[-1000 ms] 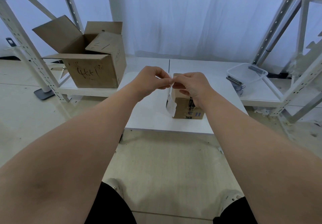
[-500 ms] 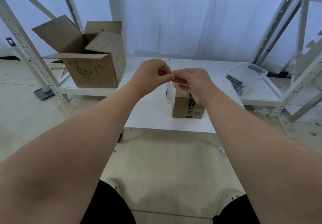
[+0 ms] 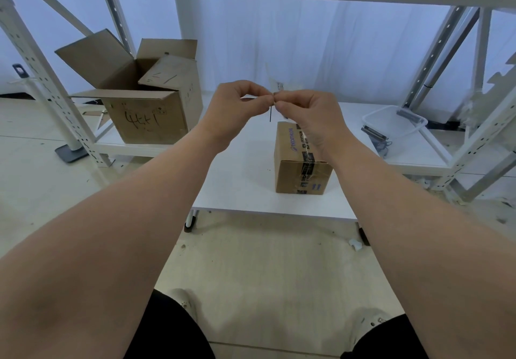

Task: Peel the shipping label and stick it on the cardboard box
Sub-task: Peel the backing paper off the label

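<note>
Left hand point(image 3: 237, 107) and right hand point(image 3: 307, 116) are raised, fingertips meeting, both pinching the shipping label point(image 3: 270, 114) (seen edge-on, a thin dark line). It hangs above the cardboard box point(image 3: 296, 163), apart from it. The box stands on the white worktop point(image 3: 237, 180).

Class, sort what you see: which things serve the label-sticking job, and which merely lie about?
In use: shipping label, small taped box, left hand, right hand.
Lying about: big open box, plastic tray.

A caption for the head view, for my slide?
Left hand and right hand pinch the label above the box.
</note>
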Tool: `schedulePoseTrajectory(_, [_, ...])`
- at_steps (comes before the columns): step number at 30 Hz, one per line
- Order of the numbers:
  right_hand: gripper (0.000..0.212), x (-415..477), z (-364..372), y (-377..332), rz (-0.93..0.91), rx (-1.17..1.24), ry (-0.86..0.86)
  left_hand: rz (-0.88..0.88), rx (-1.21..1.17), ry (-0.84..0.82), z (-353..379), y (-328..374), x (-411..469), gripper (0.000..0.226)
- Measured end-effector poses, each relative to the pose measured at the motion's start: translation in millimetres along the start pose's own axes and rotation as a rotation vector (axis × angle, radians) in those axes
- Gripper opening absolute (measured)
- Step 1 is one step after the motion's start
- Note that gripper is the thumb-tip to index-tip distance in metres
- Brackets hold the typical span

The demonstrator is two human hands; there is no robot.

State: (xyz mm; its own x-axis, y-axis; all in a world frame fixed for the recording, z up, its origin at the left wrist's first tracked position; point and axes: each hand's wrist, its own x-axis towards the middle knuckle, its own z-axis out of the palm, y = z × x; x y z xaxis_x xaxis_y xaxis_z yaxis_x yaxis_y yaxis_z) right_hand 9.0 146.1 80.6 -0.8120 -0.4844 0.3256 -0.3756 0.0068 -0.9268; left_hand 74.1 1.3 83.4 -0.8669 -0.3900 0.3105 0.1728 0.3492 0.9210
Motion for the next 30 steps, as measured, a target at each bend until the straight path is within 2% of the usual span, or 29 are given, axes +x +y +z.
schedulePoseTrajectory(4, [0.012, -0.3, 0.0, -1.0, -0.097, -0.097, 0.042, -0.023, -0.094, -0.031, 0.1, 1.1, 0.4, 0.006])
schedulePoseTrajectory(11, [0.009, -0.8, 1.8, 0.4, -0.134, -0.173, 0.077, -0.035, -0.141, -0.067, 1.2, 3.4, 0.0, 0.005])
schedulePoseTrajectory(30, [0.011, -1.9, 4.1, 2.5, -0.180, -0.184, 0.075, -0.033, -0.025, -0.036, 5.0, 6.0, 1.9, 0.007])
